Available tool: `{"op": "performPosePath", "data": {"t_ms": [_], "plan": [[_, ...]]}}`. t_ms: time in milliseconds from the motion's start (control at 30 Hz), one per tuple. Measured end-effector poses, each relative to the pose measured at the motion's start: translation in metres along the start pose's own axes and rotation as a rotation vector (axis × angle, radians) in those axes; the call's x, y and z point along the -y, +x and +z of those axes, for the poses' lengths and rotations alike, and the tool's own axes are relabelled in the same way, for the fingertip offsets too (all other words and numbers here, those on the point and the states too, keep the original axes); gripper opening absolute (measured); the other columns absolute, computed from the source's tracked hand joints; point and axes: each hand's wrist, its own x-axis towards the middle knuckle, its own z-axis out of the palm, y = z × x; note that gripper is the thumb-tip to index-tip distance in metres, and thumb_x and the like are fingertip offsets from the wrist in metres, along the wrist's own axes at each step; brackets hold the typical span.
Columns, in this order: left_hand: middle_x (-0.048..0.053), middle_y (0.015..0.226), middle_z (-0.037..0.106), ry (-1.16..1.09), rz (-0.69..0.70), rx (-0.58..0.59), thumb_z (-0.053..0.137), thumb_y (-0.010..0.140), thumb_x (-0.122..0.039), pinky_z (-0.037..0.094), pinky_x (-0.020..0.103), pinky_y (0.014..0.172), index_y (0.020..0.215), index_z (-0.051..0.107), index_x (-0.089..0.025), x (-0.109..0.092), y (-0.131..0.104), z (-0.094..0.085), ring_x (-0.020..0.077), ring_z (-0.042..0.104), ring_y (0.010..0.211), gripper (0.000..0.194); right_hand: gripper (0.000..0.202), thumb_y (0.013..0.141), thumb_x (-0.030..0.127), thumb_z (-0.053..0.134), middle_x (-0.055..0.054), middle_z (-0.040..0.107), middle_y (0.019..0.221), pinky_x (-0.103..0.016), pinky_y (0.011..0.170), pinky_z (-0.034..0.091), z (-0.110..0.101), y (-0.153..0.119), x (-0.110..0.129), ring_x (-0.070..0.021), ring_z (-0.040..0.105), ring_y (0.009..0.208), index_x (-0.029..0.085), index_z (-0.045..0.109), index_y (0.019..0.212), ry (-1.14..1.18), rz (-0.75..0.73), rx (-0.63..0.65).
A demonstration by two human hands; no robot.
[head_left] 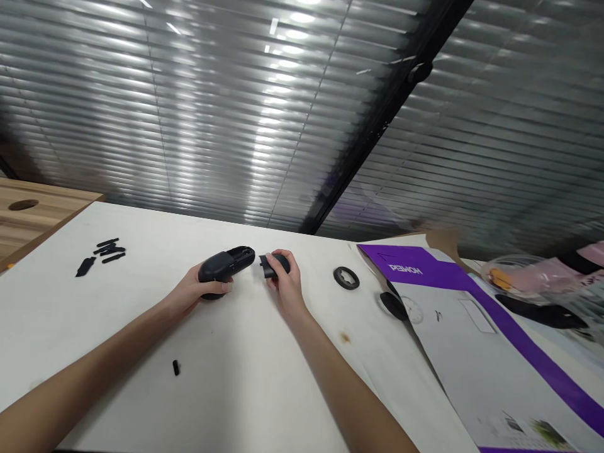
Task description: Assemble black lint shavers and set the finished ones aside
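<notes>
My left hand (207, 284) is closed around a black computer mouse (221, 264), lifted over the white table. Its right end has an uncovered hollow (243, 253), with small inner parts showing. My right hand (287, 275) pinches a curved black cover (270, 266) between thumb and fingers, a short gap to the right of the mouse. The two pieces are apart. Below my left forearm, a small black piece (176, 367) lies on the table; its kind is too small to tell.
Several thin black strips (111, 250) lie at the table's left. To the right are a black ring (346, 278), a black rounded piece (393, 306) and a purple and white printed sheet (453, 340). Metal blinds (212, 113) rise behind the white table (155, 233).
</notes>
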Motion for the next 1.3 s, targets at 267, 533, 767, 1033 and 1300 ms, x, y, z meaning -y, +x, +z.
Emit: {"op": "performPosePath", "data": {"t_ms": [267,533,767,1033,1300], "plan": [[0.003,0.097,0.072,0.143,0.023,0.043,0.087,0.068,-0.022,0.051,0.035,0.082,0.126,0.068,-0.024,-0.004,-0.004,0.005,0.0234,0.065,0.091,0.062,0.055,0.057,0.051,0.092,0.008,0.055,0.068,-0.021,0.042,0.026,-0.002,0.003,0.001,-0.0040,0.037,0.044,0.024,0.056,0.088,0.069,0.001,-0.031],[0.004,0.101,0.075,0.268,0.048,0.108,0.089,0.066,-0.023,0.054,0.043,0.095,0.143,0.063,-0.029,-0.001,-0.003,0.003,0.0324,0.069,0.106,0.081,0.047,0.063,0.051,0.090,0.004,0.054,0.075,-0.022,0.042,0.029,-0.008,0.010,0.001,-0.0079,0.043,0.052,0.023,0.063,0.090,-0.037,-0.116,0.018],[0.001,0.134,0.072,0.323,0.084,0.152,0.088,0.068,-0.021,0.050,0.039,0.106,0.145,0.063,-0.036,-0.005,-0.004,0.005,0.0334,0.062,0.128,0.082,0.045,0.066,0.051,0.089,0.003,0.054,0.078,-0.023,0.044,0.032,-0.011,0.012,0.000,-0.0096,0.044,0.056,0.024,0.068,0.095,-0.100,-0.165,0.023],[0.004,0.146,0.065,0.353,0.099,0.159,0.087,0.069,-0.024,0.050,0.041,0.108,0.149,0.060,-0.032,-0.004,-0.003,0.005,0.0370,0.054,0.139,0.085,0.046,0.066,0.052,0.088,0.003,0.055,0.077,-0.022,0.044,0.032,-0.011,0.012,-0.001,-0.0090,0.043,0.055,0.023,0.068,0.096,-0.085,-0.146,0.031],[0.003,0.141,0.069,0.346,0.082,0.150,0.087,0.068,-0.023,0.052,0.040,0.104,0.148,0.060,-0.034,-0.006,-0.004,0.005,0.0365,0.057,0.135,0.085,0.043,0.068,0.052,0.086,0.003,0.053,0.073,-0.024,0.046,0.032,-0.010,0.010,-0.003,-0.0106,0.042,0.056,0.023,0.070,0.096,-0.135,-0.142,0.087]]}}
